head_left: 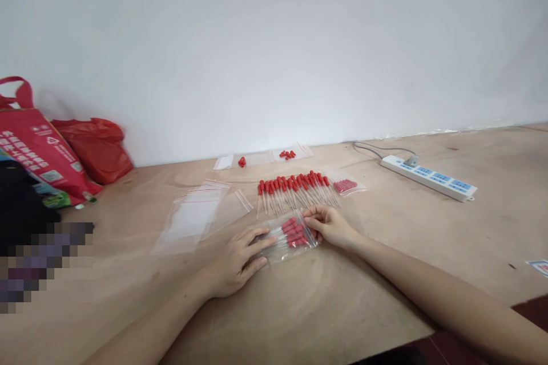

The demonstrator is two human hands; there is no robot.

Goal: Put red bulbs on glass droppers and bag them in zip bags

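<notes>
Bag [284, 256] of red-tipped sticks; left hand [244, 256] spread flat; right hand [327, 227] pinching edge.

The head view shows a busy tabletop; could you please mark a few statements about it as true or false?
1. The left hand and the right hand both touch the clear bag of red-tipped sticks. True.
2. The loose row of red-tipped sticks lies nearer the person than the clear bag. False: it lies beyond it, toward the wall.
3. The white power strip lies to the right of the loose row. True.
4. Nothing is plugged into the white power strip. False: a plug sits in it.
5. In the clear bag, the red ends point toward the left hand. False: they point toward the right hand.
</notes>
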